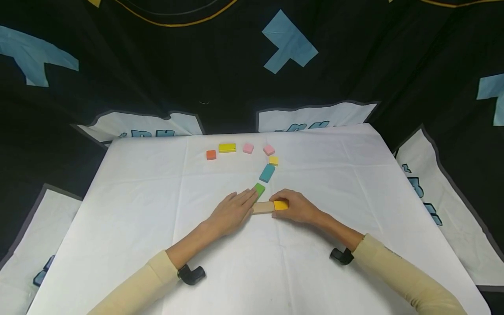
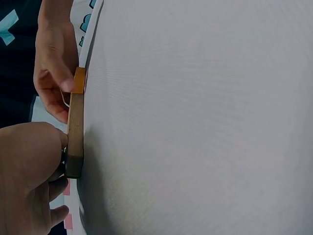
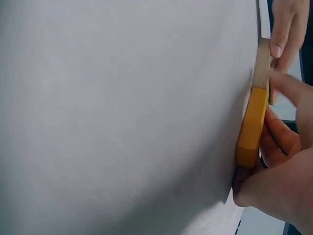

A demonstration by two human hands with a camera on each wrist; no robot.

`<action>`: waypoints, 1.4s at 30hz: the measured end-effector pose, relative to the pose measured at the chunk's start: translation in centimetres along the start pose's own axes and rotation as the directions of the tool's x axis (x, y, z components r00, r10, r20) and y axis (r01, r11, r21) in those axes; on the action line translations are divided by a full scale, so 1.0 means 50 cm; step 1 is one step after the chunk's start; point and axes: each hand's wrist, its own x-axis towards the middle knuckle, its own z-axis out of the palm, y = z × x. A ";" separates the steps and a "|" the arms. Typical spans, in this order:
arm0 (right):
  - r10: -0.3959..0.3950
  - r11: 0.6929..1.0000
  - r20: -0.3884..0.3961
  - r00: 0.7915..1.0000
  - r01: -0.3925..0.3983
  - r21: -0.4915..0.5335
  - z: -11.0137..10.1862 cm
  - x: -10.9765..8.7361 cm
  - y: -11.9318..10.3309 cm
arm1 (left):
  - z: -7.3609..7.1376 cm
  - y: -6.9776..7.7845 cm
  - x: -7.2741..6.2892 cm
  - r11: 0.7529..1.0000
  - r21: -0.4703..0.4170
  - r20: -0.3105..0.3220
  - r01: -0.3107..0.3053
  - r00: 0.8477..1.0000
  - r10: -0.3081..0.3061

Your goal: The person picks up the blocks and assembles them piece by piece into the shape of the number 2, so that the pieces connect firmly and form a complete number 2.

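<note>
My right hand [image 1: 298, 207] pinches an orange-yellow block [image 1: 281, 205] between thumb and fingers. The block's inner end meets a plain wooden block [image 1: 262, 208], and both lie in one line on the white cloth. With fingers nearly straight, my left hand [image 1: 232, 213] rests at the wooden block's left end and touches the green block [image 1: 259, 189], covering part of each. The left wrist view shows the wooden block [image 2: 75, 132] edge-on beside the left thumb. In the right wrist view the orange-yellow block [image 3: 251, 127] sits within the right fingers.
A curved row continues past the green block: a teal block [image 1: 267, 173], a small yellow block [image 1: 273, 161], two pink blocks [image 1: 269, 150], a longer yellow block [image 1: 227, 148] and an orange-red block [image 1: 211, 155]. White cloth covers the table [image 1: 130, 210]; dark curtains hang behind it.
</note>
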 end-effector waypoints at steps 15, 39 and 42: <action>0.051 0.995 -0.064 0.997 -0.045 0.090 -0.066 0.068 0.005 | -0.004 -0.001 -0.001 1.000 0.001 0.023 0.011 1.000 -0.011; 0.106 0.966 -0.061 0.992 -0.089 0.243 -0.102 0.167 0.047 | 0.003 0.000 0.001 1.000 0.003 0.037 0.025 0.999 -0.025; 0.115 0.970 -0.064 0.991 -0.098 0.221 -0.100 0.171 0.046 | 0.002 0.001 0.001 1.000 0.004 0.026 0.019 0.999 -0.019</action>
